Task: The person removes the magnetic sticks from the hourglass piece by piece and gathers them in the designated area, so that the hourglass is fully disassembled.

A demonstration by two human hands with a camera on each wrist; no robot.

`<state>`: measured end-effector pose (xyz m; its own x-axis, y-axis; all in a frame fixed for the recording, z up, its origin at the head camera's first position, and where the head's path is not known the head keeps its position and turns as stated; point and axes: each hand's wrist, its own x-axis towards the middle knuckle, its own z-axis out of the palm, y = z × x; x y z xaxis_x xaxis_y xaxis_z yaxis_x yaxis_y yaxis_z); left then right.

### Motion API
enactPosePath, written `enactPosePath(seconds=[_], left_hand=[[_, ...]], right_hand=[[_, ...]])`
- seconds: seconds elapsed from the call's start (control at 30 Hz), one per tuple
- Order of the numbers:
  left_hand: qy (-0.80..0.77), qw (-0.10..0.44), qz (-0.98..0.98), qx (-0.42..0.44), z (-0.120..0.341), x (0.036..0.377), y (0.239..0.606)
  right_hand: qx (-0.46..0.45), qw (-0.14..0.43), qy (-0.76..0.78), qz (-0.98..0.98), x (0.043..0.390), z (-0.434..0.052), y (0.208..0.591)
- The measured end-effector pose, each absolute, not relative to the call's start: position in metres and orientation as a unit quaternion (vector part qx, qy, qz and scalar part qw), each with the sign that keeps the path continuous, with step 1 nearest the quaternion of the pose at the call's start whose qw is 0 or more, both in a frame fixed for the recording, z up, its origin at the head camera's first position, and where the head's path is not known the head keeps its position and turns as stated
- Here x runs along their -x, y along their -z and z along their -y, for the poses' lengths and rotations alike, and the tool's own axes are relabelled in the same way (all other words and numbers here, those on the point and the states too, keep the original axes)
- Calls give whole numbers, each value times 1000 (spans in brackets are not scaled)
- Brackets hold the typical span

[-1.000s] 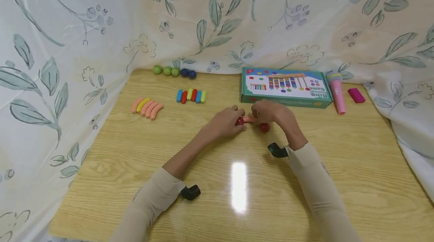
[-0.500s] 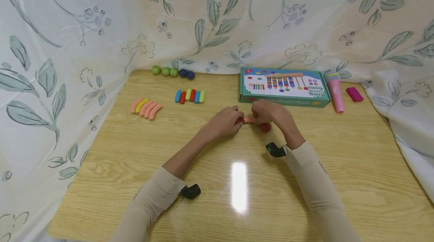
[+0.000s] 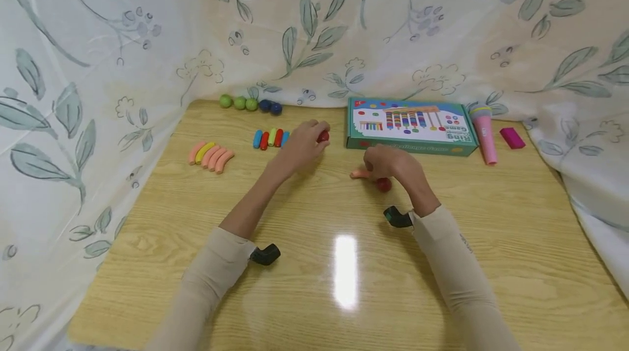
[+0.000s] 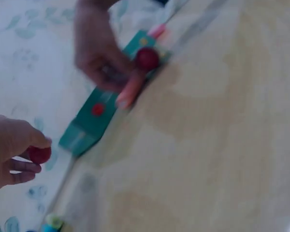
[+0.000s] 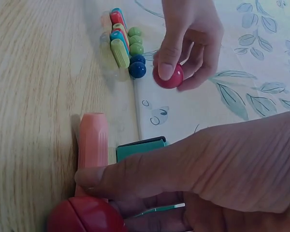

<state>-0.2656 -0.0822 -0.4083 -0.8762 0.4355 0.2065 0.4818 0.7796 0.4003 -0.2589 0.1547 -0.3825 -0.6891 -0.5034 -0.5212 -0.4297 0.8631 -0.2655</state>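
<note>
Red ball unhidden at right wrist.

Left wrist view blurred throughout — right hand hides most of the pink peg.

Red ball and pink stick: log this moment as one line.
left hand: pinches red ball, lifted | right hand: holds pink stick with second red ball on table | box: behind
</note>
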Motion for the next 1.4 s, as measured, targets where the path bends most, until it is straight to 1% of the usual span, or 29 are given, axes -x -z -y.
enactPosePath(seconds=[0.1,0.27,0.33,0.5,0.7,0.87,1.0,1.23,1.33,1.4], left_hand=[[215,65,949,222,98,287,404],[233,54,955,177,123,326,405],[234,57,956,165,131,341,409],[193,78,969,136,146,362,422],[172,87,976,99,156,367,431],[160,95,978,98,158,373,436],[158,88,978,99,160,374,437],[167,93,976,107,158,367,432],[170,92,973,129,146,359,425],[185,78,967,154,132,346,419]], right_hand=[[258,300,65,-916,258,-157,383],[256,296,69,-918,258,-158,383],[258,293,69,-918,259,-158,384],[251,298,69,-918,259,-154,385],[238,305,75,-919,257,-152,383],[227,308,73,-921,258,-155,382],[226,309,74,-921,258,-155,381],[234,310,82,-918,259,-155,382],[254,304,99,-913,261,-156,383],[273,296,114,-908,262,-155,383]])
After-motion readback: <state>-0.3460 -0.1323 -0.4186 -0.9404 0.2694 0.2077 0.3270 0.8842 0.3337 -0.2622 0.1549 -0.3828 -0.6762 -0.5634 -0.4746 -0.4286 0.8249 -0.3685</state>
